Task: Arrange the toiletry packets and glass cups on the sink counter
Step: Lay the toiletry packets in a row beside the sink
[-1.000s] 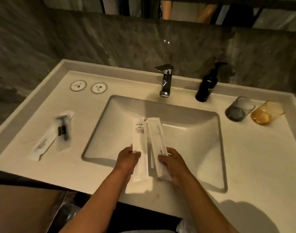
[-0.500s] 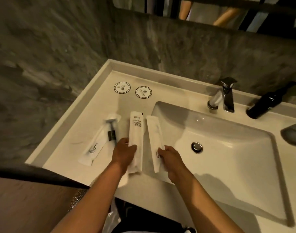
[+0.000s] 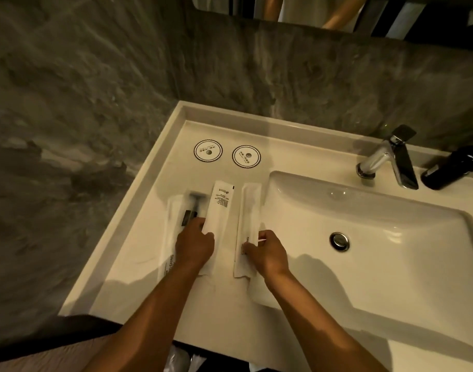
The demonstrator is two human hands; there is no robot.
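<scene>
On the white counter [image 3: 138, 264] left of the basin, my left hand [image 3: 193, 245] presses a long white printed packet [image 3: 219, 208] flat. Its left edge overlaps a clear razor packet [image 3: 180, 210], and another packet with lettering [image 3: 168, 261] shows under my wrist. My right hand [image 3: 267, 253] grips the lower end of a plain white packet [image 3: 248, 210] that lies parallel, close to the basin's rim. No glass cups are in view.
Two round paper coasters [image 3: 208, 151] [image 3: 246, 156] lie behind the packets. The basin [image 3: 391, 259] with its drain [image 3: 339, 241] is to the right, a chrome tap [image 3: 388, 157] and a black pump bottle [image 3: 450, 170] behind it. A grey stone wall [image 3: 82, 130] borders the left.
Both hands carried the two white packets from over the basin leftward and laid them down next to the razor packet. The view swung left, so the two glasses left the frame.
</scene>
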